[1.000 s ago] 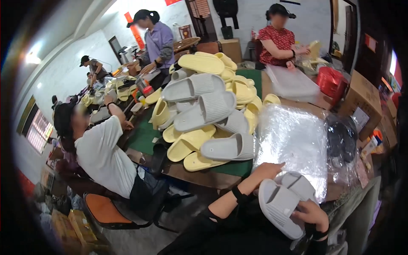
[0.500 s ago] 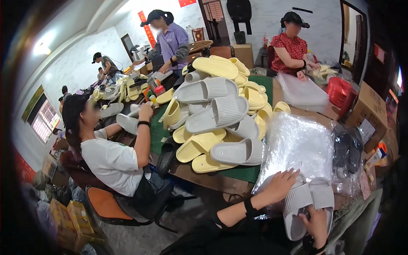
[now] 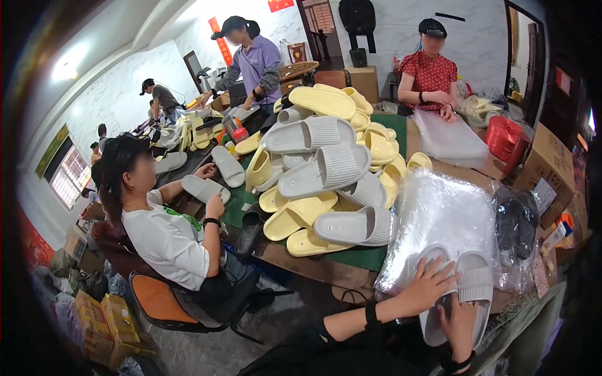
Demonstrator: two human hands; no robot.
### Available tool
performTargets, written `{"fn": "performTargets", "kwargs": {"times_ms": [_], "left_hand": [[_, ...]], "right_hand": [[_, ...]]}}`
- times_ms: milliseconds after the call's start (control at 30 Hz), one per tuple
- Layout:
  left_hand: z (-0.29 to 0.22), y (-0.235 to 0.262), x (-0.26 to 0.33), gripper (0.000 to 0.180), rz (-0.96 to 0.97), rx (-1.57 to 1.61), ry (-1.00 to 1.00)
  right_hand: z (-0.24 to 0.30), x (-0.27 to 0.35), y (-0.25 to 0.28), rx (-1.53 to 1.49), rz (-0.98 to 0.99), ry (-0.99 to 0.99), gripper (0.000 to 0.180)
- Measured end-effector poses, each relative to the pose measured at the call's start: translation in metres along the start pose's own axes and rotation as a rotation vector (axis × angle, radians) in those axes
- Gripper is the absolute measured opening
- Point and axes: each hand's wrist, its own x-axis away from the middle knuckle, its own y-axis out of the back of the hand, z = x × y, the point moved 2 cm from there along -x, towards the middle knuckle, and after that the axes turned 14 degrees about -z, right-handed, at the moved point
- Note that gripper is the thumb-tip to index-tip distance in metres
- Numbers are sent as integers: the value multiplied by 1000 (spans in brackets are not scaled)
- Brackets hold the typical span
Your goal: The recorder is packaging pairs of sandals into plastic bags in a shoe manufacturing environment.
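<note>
A pair of grey ribbed slide sandals [image 3: 467, 282] lies side by side at the near edge of the table, on a stack of clear plastic bags [image 3: 439, 213]. My left hand [image 3: 425, 287] rests flat on the left sandal, fingers spread. My right hand [image 3: 459, 323] grips the near end of the pair from below. A black band sits on each wrist.
A big heap of grey and yellow slide sandals [image 3: 326, 169] covers the green table mat. A seated person in a white shirt [image 3: 166, 235] holds a grey sandal at left. Two people stand at the far side. A red basket [image 3: 505, 138] and cardboard boxes [image 3: 552, 166] stand at right.
The pair of sandals has turned from tilted in my hands to lying flat on the plastic bags, with my left hand now laid on top.
</note>
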Motion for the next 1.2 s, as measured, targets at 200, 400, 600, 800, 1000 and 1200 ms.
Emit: {"fn": "performTargets", "kwargs": {"times_ms": [200,400,600,800,1000,1200], "left_hand": [[-24,6,3,63,12,62,-83],[-42,5,14,47,-20,149,-174],[-29,34,1,60,-23,283,-128],[49,-18,9,74,-446,1184,766],[57,-43,35,55,-258,1271,1104],[65,-71,68,47,-87,1620,1172]], "right_hand": [[-32,4,-49,-9,-209,180,51],[15,-70,-13,-230,-270,-87,37],[7,-61,-25,-427,-346,-243,28],[-4,-53,-64,-501,-434,-312,40],[21,-71,-45,-398,122,-417,45],[17,-79,-88,-525,-124,-490,52]]}}
